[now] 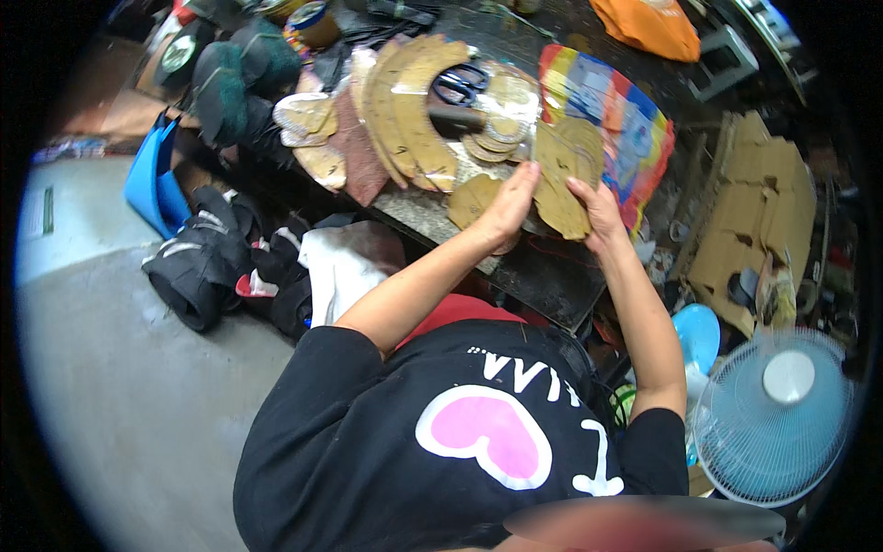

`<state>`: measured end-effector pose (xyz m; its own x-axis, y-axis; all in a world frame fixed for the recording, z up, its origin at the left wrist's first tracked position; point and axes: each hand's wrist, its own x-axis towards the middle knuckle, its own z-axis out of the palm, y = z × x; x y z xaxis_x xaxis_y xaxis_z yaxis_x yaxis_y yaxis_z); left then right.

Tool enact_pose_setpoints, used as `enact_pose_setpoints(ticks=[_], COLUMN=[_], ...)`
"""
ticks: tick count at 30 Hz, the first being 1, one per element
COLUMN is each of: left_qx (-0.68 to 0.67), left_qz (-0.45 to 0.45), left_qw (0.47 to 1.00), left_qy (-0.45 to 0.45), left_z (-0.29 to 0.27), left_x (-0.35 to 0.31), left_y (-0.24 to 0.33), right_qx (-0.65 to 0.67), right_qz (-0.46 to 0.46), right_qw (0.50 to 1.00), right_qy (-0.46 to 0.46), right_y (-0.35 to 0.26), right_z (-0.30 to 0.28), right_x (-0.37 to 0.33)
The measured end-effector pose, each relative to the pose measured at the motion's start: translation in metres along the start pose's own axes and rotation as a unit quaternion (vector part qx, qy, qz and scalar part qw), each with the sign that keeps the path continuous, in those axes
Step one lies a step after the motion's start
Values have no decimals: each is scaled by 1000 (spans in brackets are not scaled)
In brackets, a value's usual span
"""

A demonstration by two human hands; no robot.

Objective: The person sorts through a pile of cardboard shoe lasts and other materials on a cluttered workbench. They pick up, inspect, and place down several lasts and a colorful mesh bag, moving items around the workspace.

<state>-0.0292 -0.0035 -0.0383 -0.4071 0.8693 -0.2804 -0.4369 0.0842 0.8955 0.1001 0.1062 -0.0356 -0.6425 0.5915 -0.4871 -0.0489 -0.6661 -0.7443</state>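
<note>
My left hand [509,207] and my right hand [596,210] both grip a flat brown cardboard pattern piece [563,179] above the near edge of a dark worktable [552,276]. The left hand's fingers lie on the piece's left edge, the right hand pinches its lower right edge. A smaller brown cardboard shape [471,199] lies on the table just left of my left hand. Curved brown cardboard templates [409,106] are stacked beyond, with black scissors [462,85] resting on them.
A striped multicoloured sheet [618,115] lies under the piece at the right. Dark green felt shapes [241,69] sit at the table's far left. Black bags [207,267] and a blue bin [152,179] lie on the floor. A blue fan [774,419] stands at lower right, cardboard boxes [759,216] beside it.
</note>
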Motion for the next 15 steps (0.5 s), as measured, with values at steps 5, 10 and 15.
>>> enact_pose_setpoints(ticks=[5,10,15], left_qx=[343,640,661], left_qz=[185,266,47], left_qw=[920,604,657], left_qy=[43,392,359], left_z=[-40,-116,-143], left_x=[-3,14,29], left_y=[22,73,78], right_qx=[-27,-2,12], right_qz=[-31,15,-39], right_qw=[999,1000,999], right_qy=[6,23,-5], right_y=[-5,-14,-8], right_z=[3,-3,2], right_x=[0,4,8])
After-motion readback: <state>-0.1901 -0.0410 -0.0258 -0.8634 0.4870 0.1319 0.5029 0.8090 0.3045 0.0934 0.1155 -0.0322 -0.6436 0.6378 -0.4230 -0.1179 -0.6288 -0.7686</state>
